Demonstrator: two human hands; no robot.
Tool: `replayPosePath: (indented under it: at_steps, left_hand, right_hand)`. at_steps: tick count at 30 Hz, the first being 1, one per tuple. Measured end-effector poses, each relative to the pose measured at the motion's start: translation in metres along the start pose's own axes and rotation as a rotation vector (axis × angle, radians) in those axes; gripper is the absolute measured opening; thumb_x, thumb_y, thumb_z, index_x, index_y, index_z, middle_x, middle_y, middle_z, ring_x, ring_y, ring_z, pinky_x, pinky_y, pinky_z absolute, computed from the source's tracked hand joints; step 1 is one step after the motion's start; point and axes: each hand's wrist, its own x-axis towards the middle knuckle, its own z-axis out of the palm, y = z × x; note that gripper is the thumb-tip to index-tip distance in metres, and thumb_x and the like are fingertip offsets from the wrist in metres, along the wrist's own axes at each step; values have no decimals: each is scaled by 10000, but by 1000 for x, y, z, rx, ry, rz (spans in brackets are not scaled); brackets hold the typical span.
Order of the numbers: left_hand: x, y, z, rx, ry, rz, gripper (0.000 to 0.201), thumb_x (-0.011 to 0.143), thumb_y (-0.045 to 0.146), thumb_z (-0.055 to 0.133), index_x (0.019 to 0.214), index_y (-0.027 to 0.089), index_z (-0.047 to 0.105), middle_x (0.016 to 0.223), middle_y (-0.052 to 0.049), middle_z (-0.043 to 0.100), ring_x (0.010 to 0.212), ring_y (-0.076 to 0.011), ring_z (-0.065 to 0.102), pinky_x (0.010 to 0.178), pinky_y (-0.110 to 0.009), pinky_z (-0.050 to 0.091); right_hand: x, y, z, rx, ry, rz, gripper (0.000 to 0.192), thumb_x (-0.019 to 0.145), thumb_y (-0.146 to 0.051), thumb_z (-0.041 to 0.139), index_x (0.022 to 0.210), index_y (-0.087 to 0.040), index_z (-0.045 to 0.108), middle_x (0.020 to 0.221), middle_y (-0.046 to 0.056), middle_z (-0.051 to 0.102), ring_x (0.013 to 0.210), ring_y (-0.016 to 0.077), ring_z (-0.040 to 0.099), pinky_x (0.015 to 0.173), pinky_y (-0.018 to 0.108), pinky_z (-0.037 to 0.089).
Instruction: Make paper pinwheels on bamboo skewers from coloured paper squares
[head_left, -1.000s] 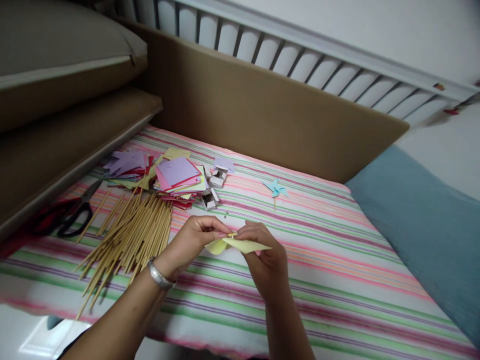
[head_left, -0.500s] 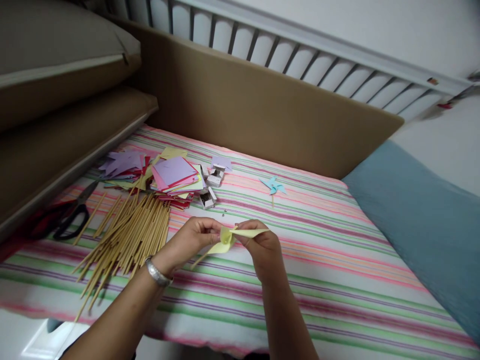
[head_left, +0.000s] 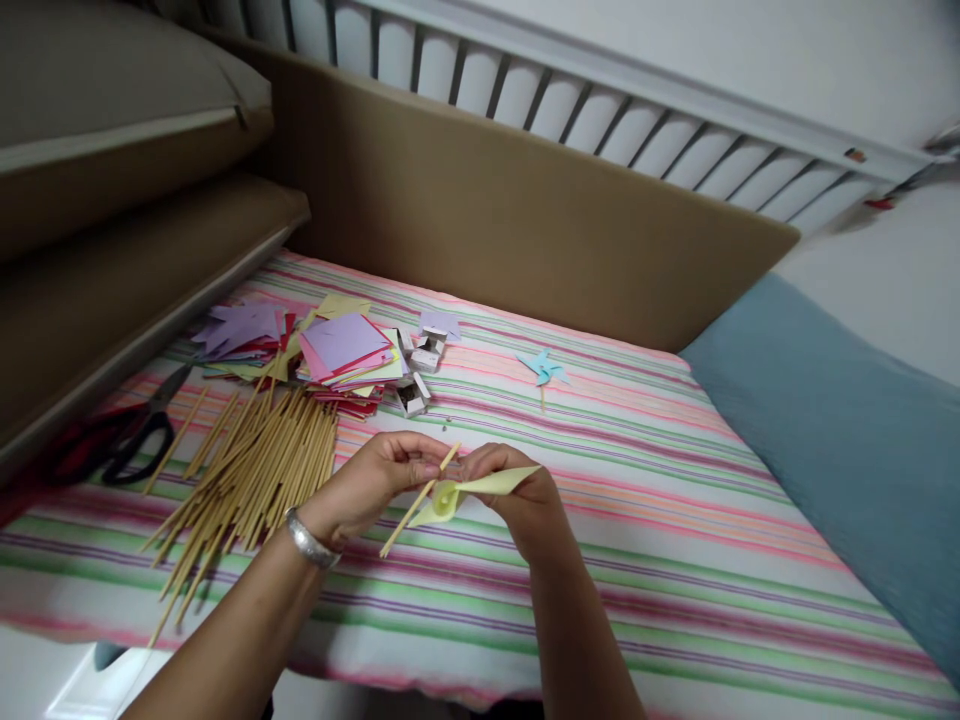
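My left hand (head_left: 375,482) and my right hand (head_left: 516,500) meet above a striped mattress (head_left: 675,520). Between them is a pale yellow folded paper pinwheel (head_left: 480,486) and a thin wooden stick (head_left: 417,501) that slants down to the left. My left fingers pinch the stick near its upper end. My right fingers hold the yellow paper against it. A silver bracelet (head_left: 307,540) sits on my left wrist.
A pile of wooden sticks (head_left: 255,470) lies to the left, with black-handled scissors (head_left: 142,425) beyond it. Stacked coloured paper squares (head_left: 341,350) and small white boxes (head_left: 420,375) lie further back. A blue pinwheel (head_left: 541,370) rests mid-mattress. A brown headboard (head_left: 525,210) stands behind and a blue cover (head_left: 840,430) lies to the right.
The yellow paper has been turned in my hands and the stick now shows, slanting down-left under it. Both hands stay at the same spot above the mattress.
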Motion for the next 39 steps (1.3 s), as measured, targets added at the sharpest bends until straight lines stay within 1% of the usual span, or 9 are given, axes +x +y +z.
replayPosePath:
  at_steps: [3,10,13,17,21,28,33,36,39]
  left_hand:
    - [1,-2,1,-18,6,11,150,628,167,706,775,174,733,737,-30,710,626,-114,594,625,-217,443]
    - [4,-7,0,98,4,107,127,654,148,684,761,191,738,761,-16,713,666,-112,600,638,-196,437]
    - [3,-7,0,115,8,114,126,656,148,683,757,199,738,757,-8,710,650,-100,590,623,-183,432]
    - [1,-5,2,115,33,88,96,659,161,685,735,198,732,714,2,697,588,-80,563,601,-179,429]
    - [2,-5,3,104,42,78,85,648,164,690,717,195,729,671,8,680,558,-75,548,573,-176,421]
    - [2,-7,3,117,45,82,75,651,179,698,719,195,725,696,1,684,582,-85,556,561,-179,415]
    - [2,-7,2,143,45,90,81,648,172,697,723,188,721,691,0,679,590,-92,558,573,-189,416]
    - [2,-7,2,160,48,113,78,640,172,698,715,180,718,702,-10,682,613,-106,568,587,-201,417]
    - [2,-6,3,176,56,142,58,647,194,695,695,169,714,703,-15,674,621,-112,558,600,-212,411]
  right_hand:
    - [-1,-1,3,-83,30,-30,97,722,-109,647,726,-205,631,753,12,608,770,169,591,737,325,471]
    - [0,-5,7,-220,77,-145,103,747,-97,625,746,-200,634,785,31,616,792,187,603,740,345,479]
    - [-1,-7,8,-250,89,-168,116,748,-91,627,753,-207,631,787,26,618,798,181,600,764,348,475]
    - [-1,-8,9,-269,97,-186,136,745,-82,632,748,-217,628,776,13,621,796,168,593,806,349,462]
    - [-1,-9,9,-275,95,-171,131,749,-85,629,751,-216,625,783,17,622,802,172,595,808,352,462]
    - [-1,-7,8,-258,94,-165,131,748,-84,622,752,-214,624,785,18,620,813,175,598,810,350,463]
    - [-2,-7,8,-234,94,-130,127,740,-84,623,750,-210,631,784,19,621,812,175,598,793,341,467]
    - [-2,-5,8,-200,113,-77,104,731,-102,635,733,-206,629,773,17,623,793,170,595,755,321,472]
    - [-2,-1,8,-161,164,34,62,719,-149,657,724,-201,625,772,20,629,781,170,593,722,306,473]
